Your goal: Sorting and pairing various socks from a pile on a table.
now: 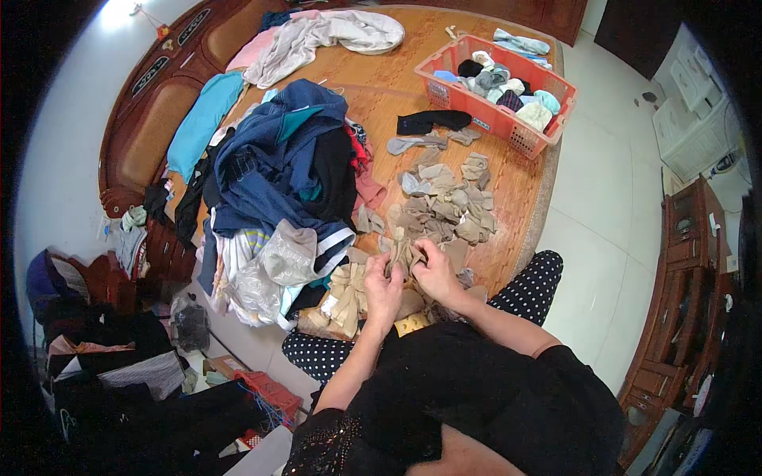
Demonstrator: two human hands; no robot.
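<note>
Between my two hands is a thin beige-brown sock (403, 254), pinched at both sides. My left hand (383, 285) grips its left side, and my right hand (437, 271) has the right side between thumb and fingers. Just beyond them spreads a loose pile of beige and tan socks (443, 205) on the bed mat (512, 208). By my left wrist lies a bundle of pale yellow-beige fabric strips (347, 291). More tan cloth sits under my hands, partly hidden by them.
A red plastic basket (485, 116) of rolled socks stands at the bed's far right. One black sock (433, 121) and a grey sock (417, 144) lie before it. To the left rises a heap of clothes (268, 160) with a clear plastic bag (262, 282). A wooden headboard (161, 113) borders the bed.
</note>
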